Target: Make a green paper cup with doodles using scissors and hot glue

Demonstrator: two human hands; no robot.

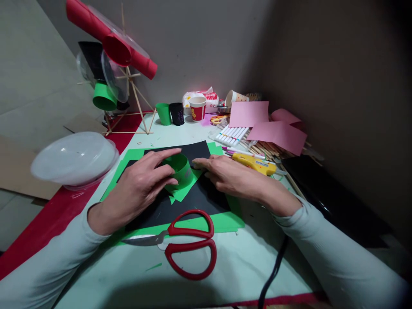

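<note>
My left hand grips a green paper-wrapped cup lying on its side, thumb under it and fingers over its top. The cup rests on a loose green paper piece on a black sheet, which lies over green sheets. My right hand lies just right of the cup, palm down, its fingers stretched flat on the green paper at the cup's edge.
Red-handled scissors lie near the front edge. A yellow glue gun, markers, pink paper and sticks sit at the right. Cups stand at the back. A clear plastic bowl and a stick stand with a red tube are at the left.
</note>
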